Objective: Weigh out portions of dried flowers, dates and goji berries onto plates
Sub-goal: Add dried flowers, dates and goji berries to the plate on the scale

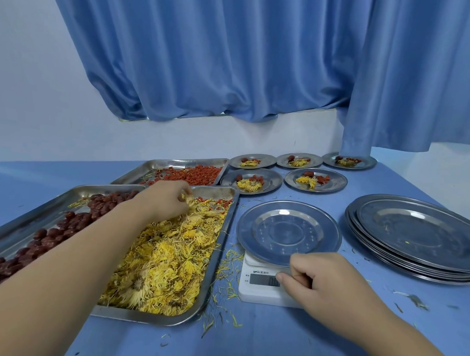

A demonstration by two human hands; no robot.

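Soft, even, bluish light; shadows are faint, even under the left hand gripping dried chrysanthemums. Pale glare sits on the empty steel plate just beyond the right hand's pinch. Wide-angle bending curves the curtain and the table's far edge.

Blue table is pretty crowded. Near left there are two metal trays side by side, the date tray and the flower tray to its right, with the goji tray just behind them. White scale sits near the middle, stack of plates on the right, five small filled plates at the far side. Loose petals lie scattered around the scale.
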